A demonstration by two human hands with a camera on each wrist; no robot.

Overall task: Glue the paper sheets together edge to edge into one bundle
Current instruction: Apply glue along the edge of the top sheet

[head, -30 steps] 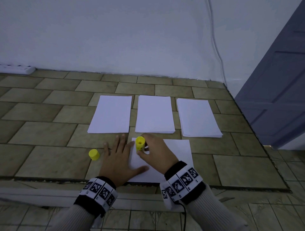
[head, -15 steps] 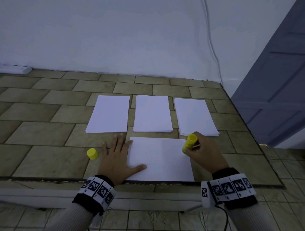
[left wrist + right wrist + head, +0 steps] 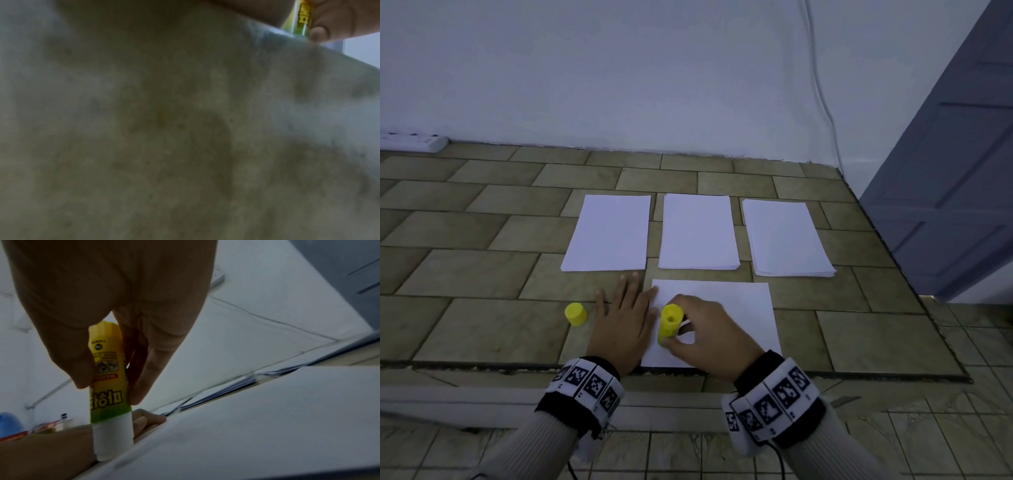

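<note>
A single white sheet (image 3: 736, 308) lies crosswise on the tiled floor in front of me. My left hand (image 3: 621, 318) rests flat with straight fingers at the sheet's left edge. My right hand (image 3: 705, 332) pinches a yellow glue stick (image 3: 670, 322), tip down on the sheet's left edge; in the right wrist view the glue stick (image 3: 109, 381) shows its white glue end touching the paper (image 3: 267, 426). Beyond the sheet lie three stacks of white paper: left (image 3: 610, 233), middle (image 3: 698, 231), right (image 3: 786, 238). The yellow cap (image 3: 576, 313) stands left of my left hand.
A white wall runs along the back with a cable (image 3: 822, 85) hanging down it. A white power strip (image 3: 417, 141) lies at the far left. A blue-grey door (image 3: 955, 188) stands at the right. A step edge (image 3: 859, 377) crosses the floor just before the sheet.
My right hand has carried the glue stick from the sheet's far right corner back to its left edge, near the front. The left hand has stayed put.
</note>
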